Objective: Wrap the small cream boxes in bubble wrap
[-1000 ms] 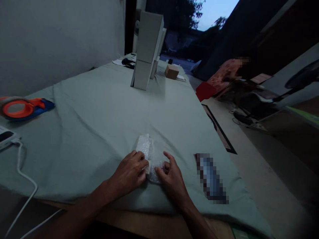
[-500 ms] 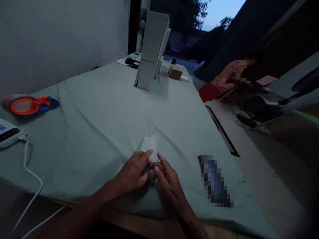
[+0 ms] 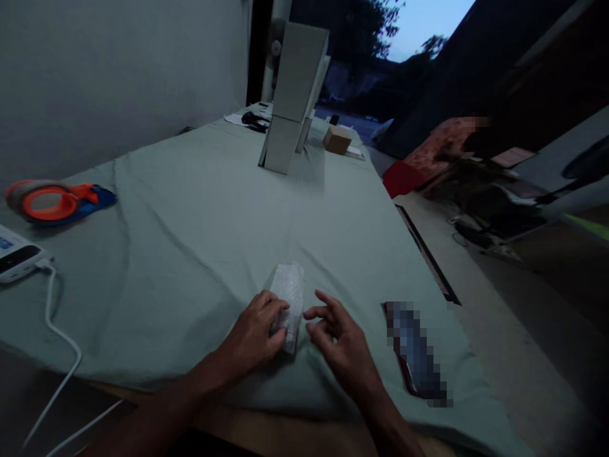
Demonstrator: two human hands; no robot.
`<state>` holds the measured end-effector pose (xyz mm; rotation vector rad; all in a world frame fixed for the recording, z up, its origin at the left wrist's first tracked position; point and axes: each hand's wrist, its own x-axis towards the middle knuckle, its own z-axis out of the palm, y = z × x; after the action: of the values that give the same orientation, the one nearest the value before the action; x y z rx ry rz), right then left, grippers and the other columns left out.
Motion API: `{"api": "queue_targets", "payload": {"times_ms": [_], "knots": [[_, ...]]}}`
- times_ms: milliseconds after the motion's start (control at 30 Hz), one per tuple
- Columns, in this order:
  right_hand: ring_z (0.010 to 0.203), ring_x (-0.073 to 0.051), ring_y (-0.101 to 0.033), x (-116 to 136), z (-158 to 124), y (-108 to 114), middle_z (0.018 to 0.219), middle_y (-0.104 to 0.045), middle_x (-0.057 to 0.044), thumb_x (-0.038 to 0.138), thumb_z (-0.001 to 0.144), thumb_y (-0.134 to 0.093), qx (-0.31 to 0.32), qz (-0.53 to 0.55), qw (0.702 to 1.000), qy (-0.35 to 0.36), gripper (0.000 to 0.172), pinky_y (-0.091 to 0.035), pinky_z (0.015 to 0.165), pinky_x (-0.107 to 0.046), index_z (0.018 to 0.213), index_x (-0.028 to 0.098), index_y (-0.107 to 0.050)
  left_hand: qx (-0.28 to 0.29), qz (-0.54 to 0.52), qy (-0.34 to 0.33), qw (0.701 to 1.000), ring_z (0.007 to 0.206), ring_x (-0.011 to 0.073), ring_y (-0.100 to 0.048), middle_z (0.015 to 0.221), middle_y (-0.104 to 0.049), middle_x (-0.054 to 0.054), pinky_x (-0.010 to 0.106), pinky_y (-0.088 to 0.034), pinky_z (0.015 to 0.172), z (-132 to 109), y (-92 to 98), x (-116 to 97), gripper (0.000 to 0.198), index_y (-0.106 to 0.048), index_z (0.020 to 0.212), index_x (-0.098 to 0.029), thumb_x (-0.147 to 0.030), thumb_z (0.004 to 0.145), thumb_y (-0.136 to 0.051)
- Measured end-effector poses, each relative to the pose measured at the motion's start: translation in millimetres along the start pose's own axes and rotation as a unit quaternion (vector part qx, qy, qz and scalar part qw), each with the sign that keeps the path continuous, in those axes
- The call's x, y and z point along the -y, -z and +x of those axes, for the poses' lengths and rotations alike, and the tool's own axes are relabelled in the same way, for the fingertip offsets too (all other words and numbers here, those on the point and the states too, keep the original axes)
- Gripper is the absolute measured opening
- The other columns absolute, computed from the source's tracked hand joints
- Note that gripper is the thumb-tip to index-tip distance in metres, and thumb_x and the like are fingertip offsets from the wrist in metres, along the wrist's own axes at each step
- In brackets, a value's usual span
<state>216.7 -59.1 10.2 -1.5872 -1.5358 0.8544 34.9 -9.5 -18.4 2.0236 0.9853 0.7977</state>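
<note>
A small packet wrapped in bubble wrap [image 3: 290, 297] lies on the pale green cloth [image 3: 200, 228] near the table's front edge. My left hand [image 3: 252, 333] rests on its near left side, fingers curled over the wrap and holding it down. My right hand [image 3: 340, 336] hovers just to the right of the packet, fingers apart and slightly bent, not touching it. The near end of the packet is partly hidden under my left fingers.
A blurred-out flat object [image 3: 416, 352] lies at the right. An orange and blue tape dispenser [image 3: 52, 202], a white device [image 3: 16, 257] with a white cable [image 3: 61, 343] sit left. Stacked grey boxes [image 3: 292, 95] and a small brown box [image 3: 337, 139] stand far back. The floor drops off right.
The bubble wrap has been folded tight around the packet. My right hand has let go and drawn back to the right; my left hand stays on the packet.
</note>
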Motion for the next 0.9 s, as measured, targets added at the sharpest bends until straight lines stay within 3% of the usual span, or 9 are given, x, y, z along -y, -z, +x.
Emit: {"api": "queue_targets", "payload": {"times_ms": [67,133,267,333,500,567,667,800,900], "knots": [[0.063,-0.015,-0.062,-7.9,9.4,6.9,0.091,-0.068,-0.007,0.037,0.079,-0.062,-0.035,0.065,0.992,-0.103,0.053,-0.05,0.051,-0.026,0.125,0.016,-0.049,0.0,0.0,-0.002,1.0,0.098,0.0209,-0.055,0.103,-0.055,0.006,0.037,-0.049,0.088,-0.5,-0.3,-0.1,0.036,-0.058,0.109,-0.019,-0.01,0.074,-0.056],[0.063,-0.017,-0.063,-14.6,20.9,7.0,0.088,-0.067,-0.007,0.04,0.073,-0.066,-0.026,0.111,0.977,-0.181,0.057,-0.046,0.043,-0.024,0.121,0.014,-0.049,0.0,0.001,-0.007,1.0,0.1,0.0212,-0.054,0.104,-0.055,0.007,0.037,-0.049,0.089,-0.7,0.0,-0.5,0.036,-0.058,0.108,-0.019,-0.009,0.074,-0.055],[0.045,-0.013,-0.052,-19.1,46.3,-4.6,0.064,-0.061,0.001,0.044,0.068,-0.068,0.013,0.131,0.967,-0.22,0.052,-0.036,0.034,-0.022,0.108,0.012,-0.055,-0.004,0.011,-0.018,1.0,0.101,0.0211,-0.055,0.104,-0.055,0.007,0.036,-0.05,0.09,-2.0,-0.5,0.1,0.037,-0.058,0.109,-0.018,-0.008,0.075,-0.054],[0.038,-0.009,-0.043,-18.2,58.1,-10.4,0.057,-0.057,0.005,0.045,0.065,-0.068,0.035,0.142,0.966,-0.213,0.046,-0.032,0.034,-0.021,0.098,0.013,-0.059,-0.002,0.019,-0.021,1.0,0.101,0.021,-0.056,0.105,-0.055,0.007,0.036,-0.05,0.09,-3.5,-0.8,-0.3,0.038,-0.057,0.111,-0.02,-0.008,0.075,-0.054],[0.061,-0.015,-0.058,-19.2,79.5,-18.4,0.072,-0.065,0.0,0.035,0.06,-0.071,0.051,0.16,0.972,-0.164,0.035,-0.046,0.055,-0.025,0.088,0.015,-0.06,0.004,0.101,-0.076,0.992,0.108,0.0237,-0.055,0.139,-0.042,0.011,0.041,-0.05,0.092,-5.3,2.3,-7.2,0.046,-0.053,0.122,-0.023,-0.007,0.08,-0.052],[0.065,-0.015,-0.056,-22.0,83.9,-20.3,0.072,-0.063,0.001,0.03,0.059,-0.071,0.045,0.117,0.984,-0.126,0.029,-0.045,0.058,-0.025,0.082,0.016,-0.06,0.028,0.13,-0.092,0.987,0.106,0.0249,-0.055,0.133,-0.05,0.01,0.043,-0.049,0.093,-3.4,4.5,-9.3,0.04,-0.056,0.118,-0.022,-0.007,0.081,-0.052],[0.066,-0.014,-0.052,-24.9,83.8,-21.9,0.07,-0.059,0.002,0.029,0.062,-0.071,0.034,0.09,0.993,-0.072,0.023,-0.043,0.06,-0.024,0.078,0.016,-0.061,0.05,0.118,-0.072,0.989,0.097,0.0243,-0.056,0.104,-0.063,0.006,0.042,-0.05,0.089,0.0,5.8,-8.4,0.029,-0.06,0.105,-0.02,-0.008,0.08,-0.053],[0.067,-0.015,-0.053,-19.8,69.0,-18.3,0.071,-0.058,0.001,0.034,0.072,-0.066,0.018,0.109,0.994,-0.018,0.019,-0.044,0.062,-0.025,0.079,0.018,-0.059,-0.001,0.093,-0.039,0.995,0.1,0.0238,-0.055,0.105,-0.06,0.007,0.04,-0.049,0.09,-0.8,1.0,-3.5,0.025,-0.059,0.1,-0.019,-0.01,0.078,-0.054],[0.075,-0.017,-0.058,-13.5,50.7,-11.6,0.079,-0.062,-0.002,0.03,0.079,-0.06,0.049,0.058,0.995,0.07,0.011,-0.046,0.069,-0.027,0.077,0.02,-0.059,-0.069,0.087,-0.001,0.994,0.106,0.0251,-0.053,0.111,-0.055,0.01,0.043,-0.048,0.094,-5.3,-4.1,0.0,0.032,-0.055,0.107,-0.017,-0.013,0.076,-0.058]]}}
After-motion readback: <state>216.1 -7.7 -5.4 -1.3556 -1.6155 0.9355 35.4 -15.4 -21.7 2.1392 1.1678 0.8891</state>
